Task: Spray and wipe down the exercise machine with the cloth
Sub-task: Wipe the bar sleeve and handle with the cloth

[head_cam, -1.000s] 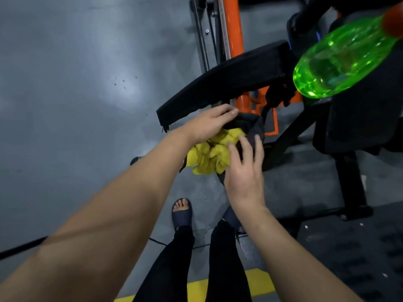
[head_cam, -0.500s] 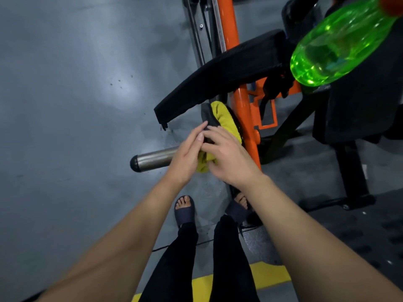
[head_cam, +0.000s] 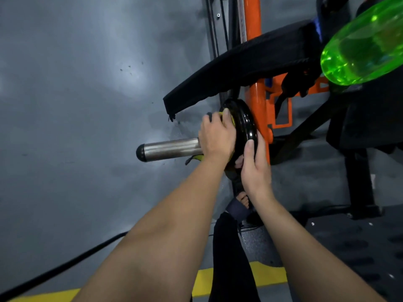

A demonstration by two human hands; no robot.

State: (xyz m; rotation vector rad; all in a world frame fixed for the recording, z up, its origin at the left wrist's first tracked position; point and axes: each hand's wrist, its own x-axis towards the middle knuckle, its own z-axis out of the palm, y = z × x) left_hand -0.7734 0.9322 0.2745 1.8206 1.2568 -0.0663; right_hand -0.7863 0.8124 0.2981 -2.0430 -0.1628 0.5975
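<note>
My left hand (head_cam: 216,136) presses the yellow cloth (head_cam: 198,157) against the face of a glossy black weight plate (head_cam: 246,125) on the machine's steel peg (head_cam: 168,149). Only small bits of the cloth show above and below the hand. My right hand (head_cam: 254,168) grips the plate's near rim. The plate sits against the orange upright (head_cam: 258,105) of the exercise machine. A black pad (head_cam: 239,68) slants above the plate. The green spray bottle (head_cam: 362,44) lies on the black seat at the upper right, with no hand on it.
Grey concrete floor (head_cam: 76,105) spreads to the left. A black cable (head_cam: 65,265) crosses it at lower left, and a yellow floor line (head_cam: 268,273) runs along the bottom. My legs and a sandalled foot (head_cam: 238,205) stand under the plate. The black seat frame (head_cam: 357,182) rises at right.
Both hands moved up the peg onto the black plate. The cloth, bunched and plainly visible before, is now mostly hidden under my left hand. My right hand shifted to the plate's rim.
</note>
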